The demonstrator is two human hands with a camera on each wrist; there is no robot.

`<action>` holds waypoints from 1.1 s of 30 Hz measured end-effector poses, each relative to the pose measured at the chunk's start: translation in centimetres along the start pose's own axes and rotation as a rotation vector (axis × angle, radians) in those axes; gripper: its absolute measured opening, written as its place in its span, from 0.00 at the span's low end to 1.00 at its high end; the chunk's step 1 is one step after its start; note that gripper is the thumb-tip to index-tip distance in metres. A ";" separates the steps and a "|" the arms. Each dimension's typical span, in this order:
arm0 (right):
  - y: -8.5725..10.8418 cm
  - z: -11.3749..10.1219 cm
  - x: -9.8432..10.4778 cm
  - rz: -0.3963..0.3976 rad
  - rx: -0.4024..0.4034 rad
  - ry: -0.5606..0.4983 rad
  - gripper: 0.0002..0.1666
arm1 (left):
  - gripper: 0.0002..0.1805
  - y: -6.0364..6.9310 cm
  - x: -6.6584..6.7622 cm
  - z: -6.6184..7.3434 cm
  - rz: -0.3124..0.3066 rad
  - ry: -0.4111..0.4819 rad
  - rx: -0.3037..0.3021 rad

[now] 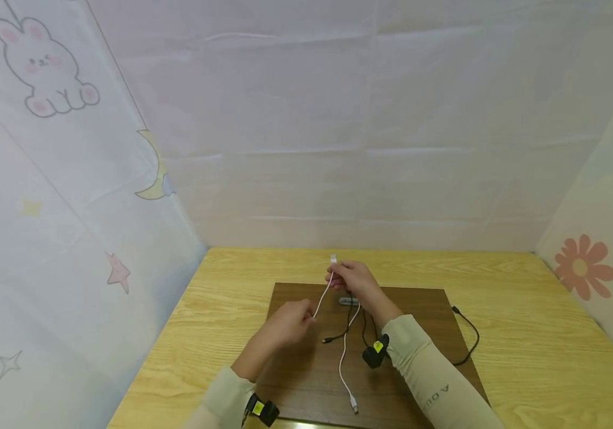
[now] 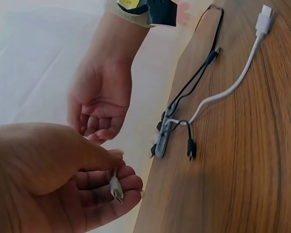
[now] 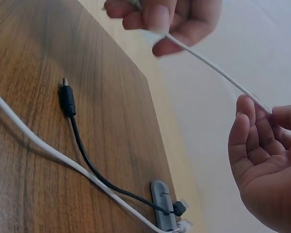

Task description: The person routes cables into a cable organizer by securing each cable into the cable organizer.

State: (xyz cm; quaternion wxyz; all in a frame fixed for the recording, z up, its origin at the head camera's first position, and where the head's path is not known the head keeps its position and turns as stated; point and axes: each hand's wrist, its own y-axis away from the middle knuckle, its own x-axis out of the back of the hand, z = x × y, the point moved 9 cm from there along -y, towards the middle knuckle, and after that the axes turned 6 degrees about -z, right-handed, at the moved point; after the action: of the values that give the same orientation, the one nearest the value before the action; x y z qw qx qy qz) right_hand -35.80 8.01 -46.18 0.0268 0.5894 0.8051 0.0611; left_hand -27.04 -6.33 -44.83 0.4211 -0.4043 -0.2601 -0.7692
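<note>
A thin white charging cable (image 3: 218, 73) runs between both hands above the board. My left hand (image 1: 289, 323) pinches it close to one end, and a small white connector (image 2: 116, 189) lies over the fingers in the left wrist view. Higher and farther off, my right hand (image 1: 355, 279) pinches the other end just below a white USB plug (image 1: 333, 259). Behind and below the hands a grey cable clip (image 3: 160, 191) sits near the board's far edge. It holds a second white cable (image 2: 233, 87) and black cables (image 3: 80, 141).
A dark brown wooden board (image 1: 301, 381) lies on the light wood table (image 1: 177, 333). One black cable (image 1: 475, 342) loops past the board's right edge. The second white cable's plug (image 1: 353, 404) points toward the near edge. Printed cloth walls (image 1: 306, 179) stand around the table.
</note>
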 end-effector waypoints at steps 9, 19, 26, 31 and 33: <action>-0.2 -0.4 0.3 0.004 0.031 0.112 0.19 | 0.03 -1.1 0.5 0.1 0.109 -0.019 0.010; -0.2 0.1 1.6 0.089 0.004 0.317 0.13 | 0.04 -1.8 -0.8 0.9 0.127 -0.282 -0.052; -0.6 1.1 1.8 0.081 -0.022 0.527 0.10 | 0.06 -2.5 -3.1 2.4 0.107 -0.622 -0.189; -0.8 1.5 2.0 0.090 -0.003 0.694 0.09 | 0.07 -2.8 -4.4 3.4 0.074 -0.750 -0.246; -0.8 1.5 2.0 0.099 0.001 0.739 0.09 | 0.10 -3.0 -4.9 3.5 0.046 -0.774 -0.253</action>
State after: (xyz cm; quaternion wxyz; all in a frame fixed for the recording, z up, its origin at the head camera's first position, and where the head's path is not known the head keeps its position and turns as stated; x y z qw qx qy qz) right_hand -37.00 9.82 -47.76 -0.2690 0.5656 0.7310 0.2708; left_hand -26.62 -0.10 -47.22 0.2560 -0.7183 -0.2937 -0.5765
